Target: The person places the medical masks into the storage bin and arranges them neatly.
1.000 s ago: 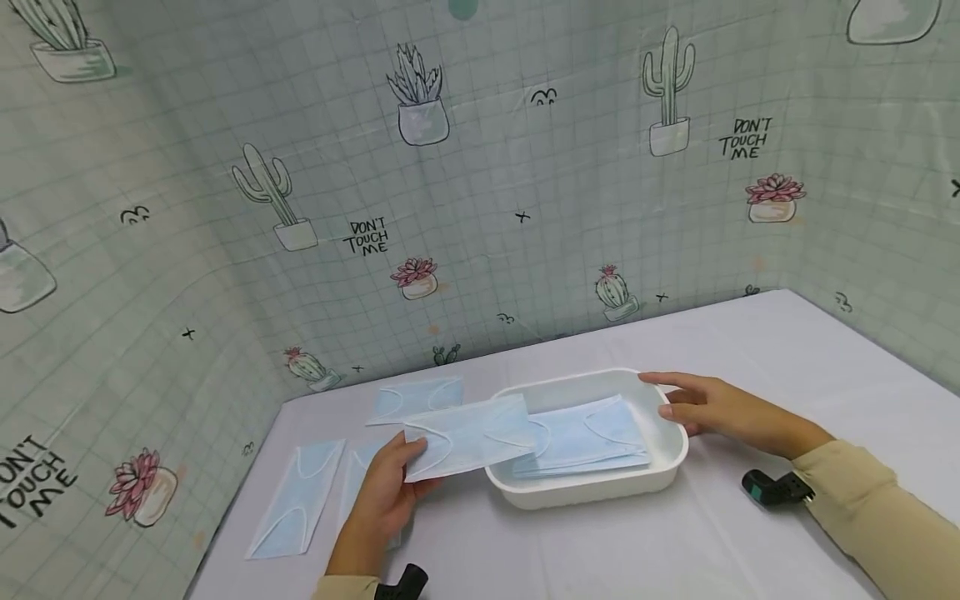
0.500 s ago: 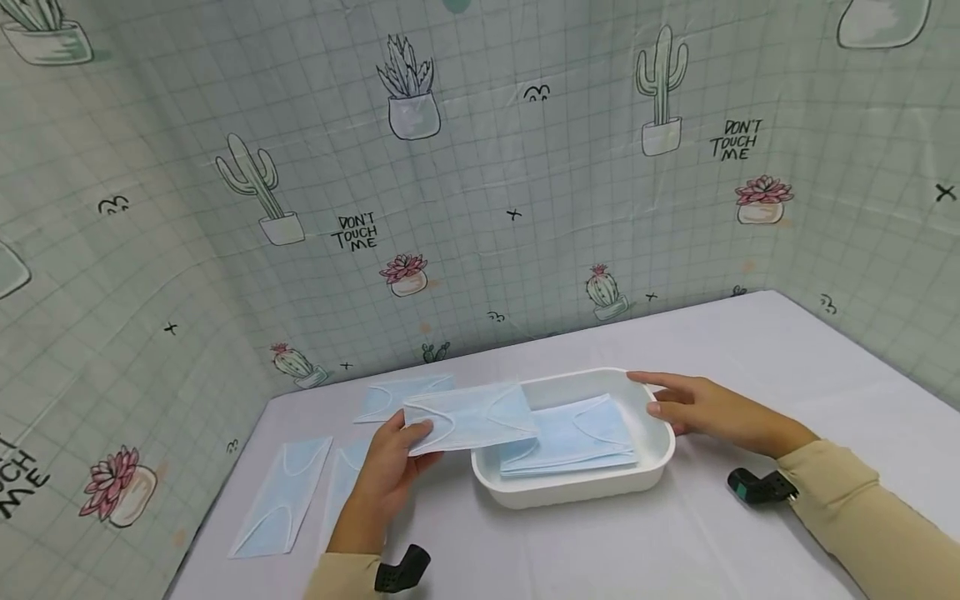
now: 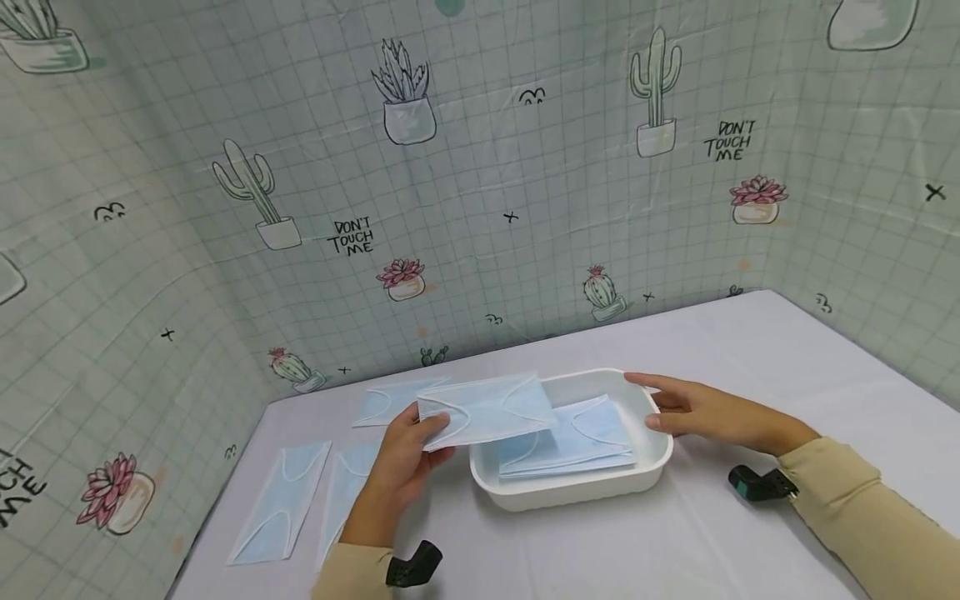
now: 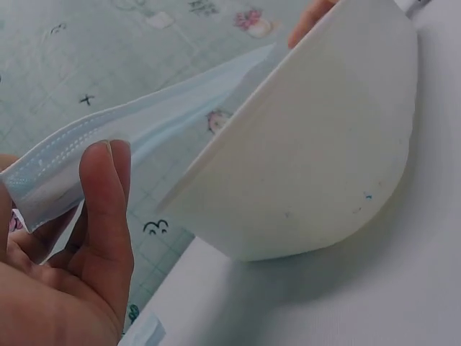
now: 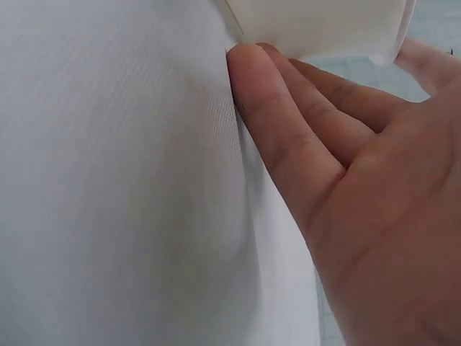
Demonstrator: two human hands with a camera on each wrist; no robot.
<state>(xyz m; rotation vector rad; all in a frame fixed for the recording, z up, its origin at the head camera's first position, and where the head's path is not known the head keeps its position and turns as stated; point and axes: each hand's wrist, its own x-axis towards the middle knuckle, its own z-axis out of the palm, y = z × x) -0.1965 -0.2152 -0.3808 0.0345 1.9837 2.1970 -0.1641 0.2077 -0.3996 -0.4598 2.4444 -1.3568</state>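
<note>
My left hand [image 3: 408, 454] pinches one end of a pale blue face mask [image 3: 487, 408] with white ear loops. The mask is held flat, its far end over the left side of a white plastic tub [image 3: 585, 483]. Inside the tub lies a stack of similar masks [image 3: 577, 442], partly covered by the held one. My right hand [image 3: 701, 408] grips the tub's right end, thumb over the rim and fingers outside. In the right wrist view those fingers [image 5: 288, 137] reach down along the tub's outer wall to the tablecloth.
To the left, loose masks lie on the white table: one at the back [image 3: 386, 402], one at far left [image 3: 281, 504], and one partly behind my left wrist [image 3: 347, 475]. A cactus-print curtain [image 3: 480, 208] closes off the back and sides.
My left hand has carried the held mask a little up and to the right, further over the tub. My right hand stays on the tub's end. The head view has shifted slightly.
</note>
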